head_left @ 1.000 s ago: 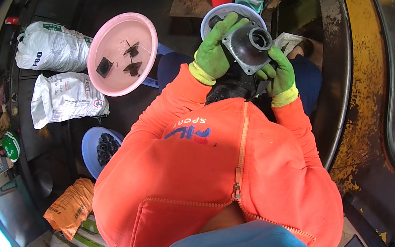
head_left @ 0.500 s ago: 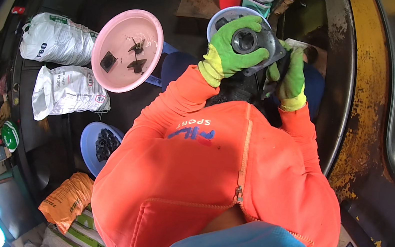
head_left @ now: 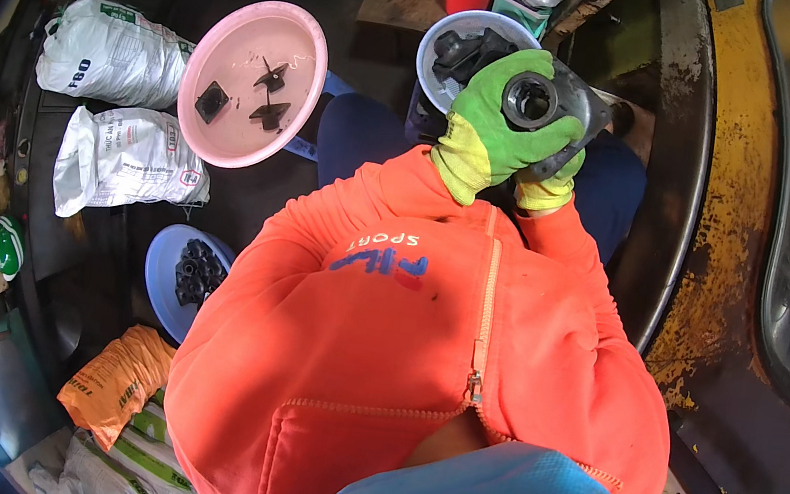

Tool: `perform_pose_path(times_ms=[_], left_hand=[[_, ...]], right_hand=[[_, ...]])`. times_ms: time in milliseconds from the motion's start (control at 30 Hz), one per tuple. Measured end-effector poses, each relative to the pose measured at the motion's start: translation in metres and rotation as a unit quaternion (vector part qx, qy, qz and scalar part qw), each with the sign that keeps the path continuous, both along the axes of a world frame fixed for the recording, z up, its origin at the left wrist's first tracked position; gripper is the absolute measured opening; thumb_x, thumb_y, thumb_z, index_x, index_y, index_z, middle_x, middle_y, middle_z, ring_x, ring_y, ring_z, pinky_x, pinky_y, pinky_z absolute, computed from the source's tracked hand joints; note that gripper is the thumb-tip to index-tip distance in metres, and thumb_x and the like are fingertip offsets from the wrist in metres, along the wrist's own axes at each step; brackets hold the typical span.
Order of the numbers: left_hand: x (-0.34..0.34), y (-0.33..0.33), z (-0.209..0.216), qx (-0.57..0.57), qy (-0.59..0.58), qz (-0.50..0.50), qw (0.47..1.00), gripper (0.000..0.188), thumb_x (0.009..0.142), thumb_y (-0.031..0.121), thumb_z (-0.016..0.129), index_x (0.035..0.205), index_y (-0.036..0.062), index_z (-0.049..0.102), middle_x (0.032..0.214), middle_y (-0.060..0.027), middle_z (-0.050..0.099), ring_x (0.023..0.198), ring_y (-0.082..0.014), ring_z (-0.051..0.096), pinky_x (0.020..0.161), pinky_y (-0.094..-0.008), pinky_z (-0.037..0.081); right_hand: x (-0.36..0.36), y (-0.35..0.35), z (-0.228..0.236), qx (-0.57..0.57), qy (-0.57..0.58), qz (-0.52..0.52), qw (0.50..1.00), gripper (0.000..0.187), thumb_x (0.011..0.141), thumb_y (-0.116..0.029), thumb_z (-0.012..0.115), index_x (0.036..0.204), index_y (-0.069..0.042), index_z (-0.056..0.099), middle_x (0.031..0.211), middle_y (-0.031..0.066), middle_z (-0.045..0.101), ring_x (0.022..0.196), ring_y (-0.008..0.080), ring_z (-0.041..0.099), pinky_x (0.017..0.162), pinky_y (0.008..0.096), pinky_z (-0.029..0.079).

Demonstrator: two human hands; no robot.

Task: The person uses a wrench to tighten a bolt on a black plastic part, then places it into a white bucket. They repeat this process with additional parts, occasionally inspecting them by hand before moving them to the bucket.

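A black plastic part with a round collar and a square flange (head_left: 583, 97) is held up in front of my body. My left hand (head_left: 489, 119), in a green and yellow glove, is closed around the collar, with the thumb and fingers on either side of it. My right hand (head_left: 558, 179), gloved alike, is underneath the part; its fingers are mostly hidden, so its grip does not show. Just beyond my left hand stands a light blue basin (head_left: 430, 50) holding black plastic pieces (head_left: 473, 51).
To the left, a pink basin (head_left: 253, 33) holds two bladed black pieces and a square one. A smaller blue basin (head_left: 161, 290) of black parts sits nearer. White sacks (head_left: 115, 157) and an orange sack (head_left: 118, 385) line the left. Rusty yellow machinery (head_left: 718, 212) flanks the right.
My left hand and the black part have shifted slightly right and nearer. My right hand, earlier visible at the part's right side, has moved left and beneath it.
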State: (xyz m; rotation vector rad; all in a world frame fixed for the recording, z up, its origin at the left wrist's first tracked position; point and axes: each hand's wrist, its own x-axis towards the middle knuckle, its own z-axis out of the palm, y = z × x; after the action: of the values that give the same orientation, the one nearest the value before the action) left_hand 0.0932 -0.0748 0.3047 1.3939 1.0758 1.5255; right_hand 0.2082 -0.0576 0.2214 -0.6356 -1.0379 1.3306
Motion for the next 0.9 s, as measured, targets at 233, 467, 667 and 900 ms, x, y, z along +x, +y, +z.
perform_pose_path(times_ms=[233,467,667,900], left_hand=[[-0.029,0.006,0.012,0.072,0.059,-0.112,0.989,0.051,0.065,0.016,0.082,0.110,0.0021,0.062,0.108,-0.0106,0.065,0.097,-0.0205,0.063,0.085,-0.0316,0.051],[-0.052,0.024,0.016,0.066,0.039,-0.437,0.896,0.044,0.063,0.015,0.079,0.102,0.0029,0.064,0.110,-0.0118,0.065,0.104,-0.0244,0.061,0.091,-0.0360,0.047],[-0.064,0.050,0.022,0.202,0.141,-0.456,0.856,0.055,0.061,0.018,0.075,0.113,0.0062,0.061,0.129,-0.0122,0.055,0.126,-0.0311,0.044,0.105,-0.0424,0.034],[-0.021,0.024,0.001,0.134,-0.003,-0.138,0.981,0.056,0.055,0.018,0.085,0.104,0.0068,0.061,0.123,-0.0094,0.058,0.114,-0.0280,0.054,0.097,-0.0397,0.043]], right_hand=[[0.020,-0.009,0.057,0.126,-0.336,0.052,0.932,0.066,0.078,-0.027,0.076,0.130,-0.001,0.046,0.121,0.0076,0.058,0.110,0.0206,0.056,0.099,0.0338,0.043],[0.027,-0.015,0.072,0.044,-0.296,0.282,0.912,0.063,0.069,-0.011,0.081,0.124,-0.006,0.052,0.117,0.0064,0.059,0.108,0.0186,0.057,0.094,0.0338,0.047],[0.006,-0.015,0.059,0.051,-0.122,0.195,0.972,0.062,0.075,-0.015,0.076,0.128,-0.004,0.046,0.127,0.0081,0.051,0.116,0.0187,0.051,0.097,0.0341,0.044],[0.000,-0.008,0.063,0.167,-0.375,-0.051,0.910,0.041,0.087,-0.014,0.060,0.123,0.001,0.047,0.117,0.0109,0.057,0.106,0.0196,0.058,0.088,0.0318,0.049]])
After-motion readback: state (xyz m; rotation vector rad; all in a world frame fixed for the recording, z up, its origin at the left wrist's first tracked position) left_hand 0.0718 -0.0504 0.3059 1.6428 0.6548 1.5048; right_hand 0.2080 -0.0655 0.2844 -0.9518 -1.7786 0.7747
